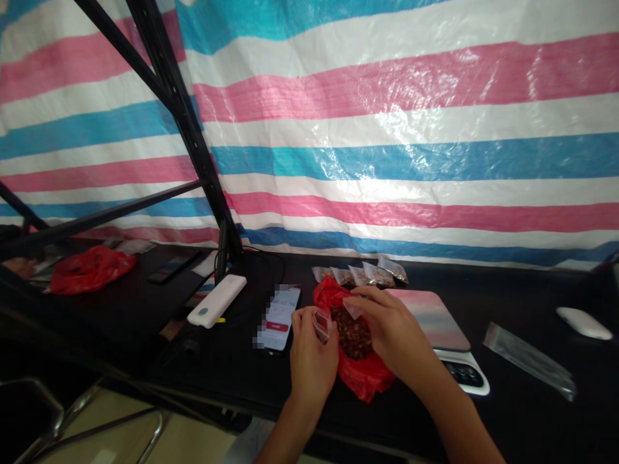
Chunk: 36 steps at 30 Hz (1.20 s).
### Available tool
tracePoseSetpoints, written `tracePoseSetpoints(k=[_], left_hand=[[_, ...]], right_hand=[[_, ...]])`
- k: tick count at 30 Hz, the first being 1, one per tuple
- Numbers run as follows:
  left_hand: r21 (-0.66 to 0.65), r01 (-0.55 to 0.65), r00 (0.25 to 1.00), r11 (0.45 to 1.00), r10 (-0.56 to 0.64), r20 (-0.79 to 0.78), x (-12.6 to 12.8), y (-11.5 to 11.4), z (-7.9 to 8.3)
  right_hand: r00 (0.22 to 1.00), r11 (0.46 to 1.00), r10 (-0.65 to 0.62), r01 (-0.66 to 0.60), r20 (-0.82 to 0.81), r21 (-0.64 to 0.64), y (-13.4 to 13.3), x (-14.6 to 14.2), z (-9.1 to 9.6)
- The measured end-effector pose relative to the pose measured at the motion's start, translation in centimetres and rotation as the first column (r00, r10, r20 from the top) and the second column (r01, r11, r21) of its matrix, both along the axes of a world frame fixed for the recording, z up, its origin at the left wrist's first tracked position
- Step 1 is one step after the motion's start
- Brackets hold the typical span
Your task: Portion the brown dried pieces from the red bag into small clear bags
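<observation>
My left hand (312, 354) is closed around a small clear zip bag (322, 325), its mouth facing up beside the red plastic bag (367, 380). That red bag lies spread on the black table, holding a heap of reddish-brown dried bits (355, 335). Over the heap's right side reaches my right hand (394, 325), its fingers pinching a small translucent whitish piece of plastic (354, 307) whose kind I cannot make out. Just behind the red bag, several small filled clear bags (365, 274) lie in a row.
A phone (280, 319) showing a timer and a white power bank (217, 301) lie left. Right are a scale with a pinkish plate (430, 316), a pack of clear empty bags (529, 361) and a white case (583, 323). A black metal frame (193, 142) rises at left.
</observation>
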State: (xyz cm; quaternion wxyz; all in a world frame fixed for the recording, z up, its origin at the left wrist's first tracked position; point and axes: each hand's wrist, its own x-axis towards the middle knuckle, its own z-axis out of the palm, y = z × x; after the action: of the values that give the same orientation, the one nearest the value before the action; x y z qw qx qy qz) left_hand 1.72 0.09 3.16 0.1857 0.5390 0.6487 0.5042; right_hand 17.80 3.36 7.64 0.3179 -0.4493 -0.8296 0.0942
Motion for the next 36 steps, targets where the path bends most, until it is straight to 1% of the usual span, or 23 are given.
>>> tracePoseSetpoints(k=[2, 3, 5, 8, 10, 12, 14, 17, 21, 25, 28, 30, 32, 34, 35, 36], left_hand=[[-0.086, -0.034, 0.999, 0.996, 0.032, -0.027, -0.5, -0.4, 0.2], [-0.124, -0.020, 1.000, 0.992, 0.017, -0.020, -0.7, -0.6, 0.3], [-0.181, 0.073, 0.997, 0.981, -0.065, 0.052, -1.2, -1.2, 0.4], [-0.217, 0.244, 0.959, 0.945, -0.202, 0.197, -1.5, -2.0, 0.2], [-0.206, 0.307, 0.932, 0.929, -0.249, 0.264, -1.4, -2.2, -0.1], [-0.179, 0.343, 0.907, 0.922, -0.275, 0.320, -1.3, -2.1, -0.5], [-0.144, 0.346, 0.886, 0.927, -0.273, 0.374, -1.0, -1.7, -1.0], [-0.081, 0.297, 0.868, 0.951, -0.234, 0.439, -0.8, -0.9, -1.3], [-0.010, 0.278, 0.813, 0.961, -0.230, 0.534, -0.5, -0.3, -0.5], [-0.033, 0.226, 0.784, 0.974, -0.162, 0.599, -0.4, -0.1, 0.0], [-0.044, 0.178, 0.803, 0.983, -0.119, 0.584, -0.5, 0.0, -0.1], [-0.039, 0.130, 0.856, 0.991, -0.093, 0.508, -0.7, -0.2, -0.1], [-0.043, 0.092, 0.926, 0.995, -0.070, 0.370, -0.9, -0.7, 0.0], [-0.093, 0.102, 0.965, 0.990, -0.076, 0.252, -1.1, -1.5, 0.2], [-0.132, 0.134, 0.966, 0.982, -0.100, 0.237, -1.1, -1.9, 0.3], [-0.168, 0.182, 0.958, 0.969, -0.137, 0.253, -1.0, -2.3, 0.3]], right_hand=[[0.993, 0.994, 0.017, -0.004, 0.119, -0.106, 0.1, 0.5, -0.4], [0.985, 0.989, 0.030, -0.005, 0.168, -0.147, 0.1, 0.6, -0.6], [0.972, 0.981, 0.036, 0.011, 0.233, -0.194, 0.0, 0.9, -0.9], [0.961, 0.977, 0.023, 0.036, 0.275, -0.208, -0.2, 1.1, -0.9], [0.964, 0.978, 0.026, 0.031, 0.265, -0.207, -0.3, 1.1, -1.0], [0.974, 0.977, 0.039, 0.011, 0.224, -0.215, -0.4, 0.9, -1.1], [0.985, 0.972, 0.048, -0.008, 0.166, -0.234, -0.4, 0.7, -1.3], [0.994, 0.962, 0.067, -0.040, 0.091, -0.272, -0.6, 0.3, -1.5], [0.997, 0.963, 0.057, -0.042, 0.050, -0.267, -0.7, -0.2, -1.5], [0.996, 0.961, 0.083, -0.071, 0.031, -0.266, -0.6, -0.4, -1.2], [0.994, 0.963, 0.093, -0.075, 0.057, -0.260, -0.6, -0.2, -1.1], [0.993, 0.968, 0.079, -0.054, 0.093, -0.247, -0.6, 0.0, -1.1], [0.991, 0.969, 0.066, -0.036, 0.113, -0.246, -0.5, 0.2, -1.1], [0.991, 0.966, 0.053, -0.021, 0.119, -0.259, -0.4, 0.3, -1.1], [0.991, 0.964, 0.046, -0.011, 0.125, -0.266, -0.4, 0.3, -1.1], [0.990, 0.963, 0.041, -0.004, 0.132, -0.269, -0.4, 0.3, -1.1]])
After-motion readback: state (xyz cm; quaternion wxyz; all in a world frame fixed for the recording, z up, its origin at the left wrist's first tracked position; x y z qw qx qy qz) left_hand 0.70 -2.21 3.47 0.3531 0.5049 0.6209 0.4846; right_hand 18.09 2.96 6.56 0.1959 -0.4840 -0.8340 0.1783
